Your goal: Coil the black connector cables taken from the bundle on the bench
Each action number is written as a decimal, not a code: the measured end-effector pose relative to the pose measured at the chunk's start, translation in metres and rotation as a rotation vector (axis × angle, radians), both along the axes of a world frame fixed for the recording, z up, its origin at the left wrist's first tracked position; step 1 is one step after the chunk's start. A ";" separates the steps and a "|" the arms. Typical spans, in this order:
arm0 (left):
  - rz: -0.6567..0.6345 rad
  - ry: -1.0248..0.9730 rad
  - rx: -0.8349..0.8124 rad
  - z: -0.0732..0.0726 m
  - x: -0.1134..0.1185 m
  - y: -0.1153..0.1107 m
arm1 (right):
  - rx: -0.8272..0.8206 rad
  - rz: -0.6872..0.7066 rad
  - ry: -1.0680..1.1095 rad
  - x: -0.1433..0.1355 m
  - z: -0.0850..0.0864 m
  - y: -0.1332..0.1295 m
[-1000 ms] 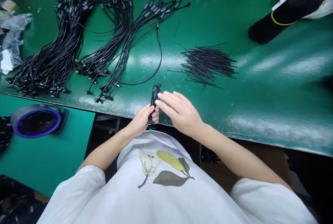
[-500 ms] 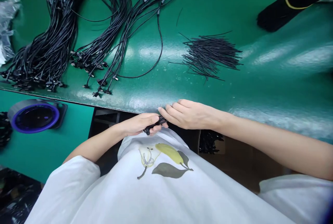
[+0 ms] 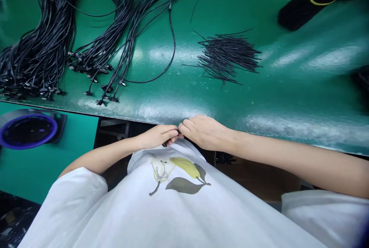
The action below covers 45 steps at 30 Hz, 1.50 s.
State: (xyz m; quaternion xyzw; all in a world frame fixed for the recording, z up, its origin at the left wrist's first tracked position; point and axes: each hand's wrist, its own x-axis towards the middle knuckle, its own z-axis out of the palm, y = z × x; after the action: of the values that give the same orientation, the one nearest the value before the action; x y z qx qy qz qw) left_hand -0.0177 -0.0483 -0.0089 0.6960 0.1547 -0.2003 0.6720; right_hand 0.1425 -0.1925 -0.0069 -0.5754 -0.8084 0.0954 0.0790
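Observation:
Just in front of the table's near edge, my left hand [image 3: 158, 136] is closed round a black cable [image 3: 165, 144], of which only a small dark end shows below the fingers. My right hand [image 3: 203, 132] meets the left fingertips, its fingers pinched at a thin dark piece between the hands; the fingers hide most of it. Beyond the hands a loose pile of short black ties [image 3: 230, 56] lies on the green table [image 3: 173, 102]. Several black cables with grey tags [image 3: 131, 40] lie to the left of that pile.
Larger cable bundles [image 3: 49, 48] cover the table's far left. A thick black bundle with a yellow band [image 3: 300, 7] lies at the back right. A round purple-rimmed device [image 3: 29, 130] stands on a lower green surface at left. One single tie [image 3: 194, 11] lies apart.
The right hand has closed in on the left fingertips, its fingers now bent into a pinch. The black piece in the left hand is more covered. The whole view has shifted slightly.

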 end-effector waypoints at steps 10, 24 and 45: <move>0.262 0.344 -0.791 0.009 0.001 0.000 | 0.589 0.264 -0.321 0.027 0.010 0.011; 0.604 0.024 -0.177 -0.009 0.011 -0.008 | 0.426 -0.717 0.234 0.132 -0.021 0.000; 0.715 -0.093 -0.481 0.000 0.033 -0.025 | 0.537 -1.088 0.198 0.189 -0.026 0.015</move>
State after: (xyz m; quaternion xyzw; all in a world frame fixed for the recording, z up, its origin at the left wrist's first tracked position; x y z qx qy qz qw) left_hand 0.0153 -0.0732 -0.0092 0.4303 0.3045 0.0463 0.8485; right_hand 0.3316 -0.1778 -0.0332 -0.8539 -0.3835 -0.1125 0.3332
